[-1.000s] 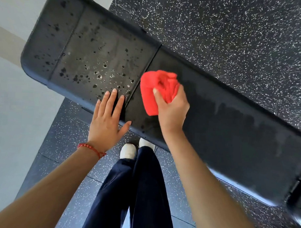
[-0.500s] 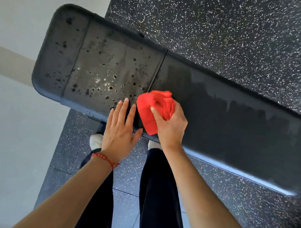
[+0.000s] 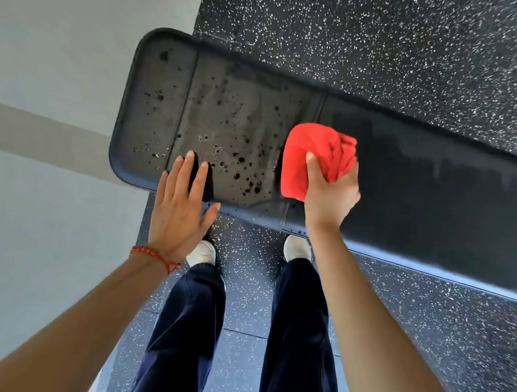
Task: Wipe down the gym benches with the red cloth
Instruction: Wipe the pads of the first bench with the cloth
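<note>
A long black padded gym bench [image 3: 427, 184] runs from upper left to right across the head view. Its left pad section [image 3: 231, 112] is speckled with dark droplets; the section to the right looks evenly damp and dark. My right hand [image 3: 330, 195] grips a bunched red cloth [image 3: 308, 156] and presses it on the bench at the seam between the two sections. My left hand [image 3: 180, 210] lies flat with fingers spread on the bench's near edge, left of the cloth, and holds nothing. A red bead bracelet circles my left wrist.
The bench stands on black rubber flooring with white flecks [image 3: 374, 38]. A pale smooth floor [image 3: 45, 217] begins at the left, under the bench's end. My legs in dark trousers and white shoes [image 3: 202, 252] stand close against the near side of the bench.
The view has shifted so the bench sits further right and lower. The cloth hand has slid up along the seam. My left hand has moved left along the near edge.
</note>
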